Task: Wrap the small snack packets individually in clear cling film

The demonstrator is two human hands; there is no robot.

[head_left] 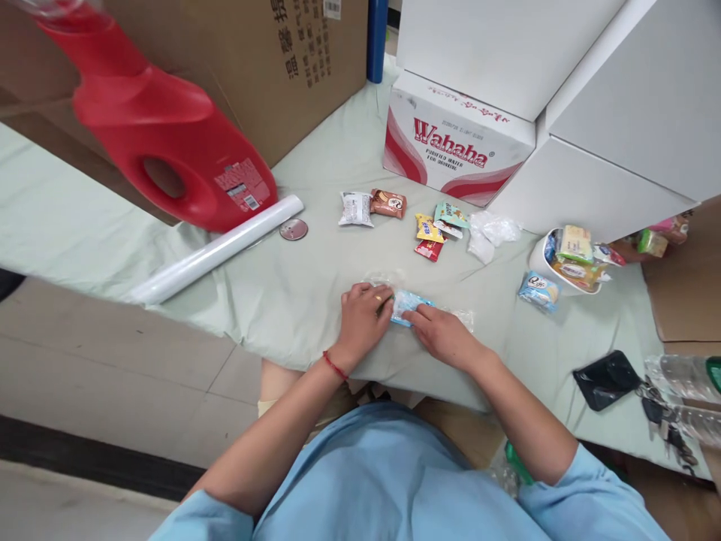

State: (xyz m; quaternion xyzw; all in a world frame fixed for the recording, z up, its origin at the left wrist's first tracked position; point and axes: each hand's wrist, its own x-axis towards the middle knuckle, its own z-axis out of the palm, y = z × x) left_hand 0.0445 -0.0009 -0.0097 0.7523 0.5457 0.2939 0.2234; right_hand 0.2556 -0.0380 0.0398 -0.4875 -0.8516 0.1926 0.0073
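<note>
A light-blue snack packet lies on the cloth-covered table in front of me, with clear plastic film under and around it. My left hand is at the packet's left end, its closed fingers on the film; the fingertips are partly hidden. From the other side my right hand reaches in, closed, with its fingertips on the packet. Beyond the hands lie a white packet, a brown packet, a yellow packet, a red packet and a green packet.
A roll of plastic film and a round disc lie left, by a red jug. Crumpled clear plastic is near the Wahaha carton. Right are a white tub of snacks, a black pouch and keys.
</note>
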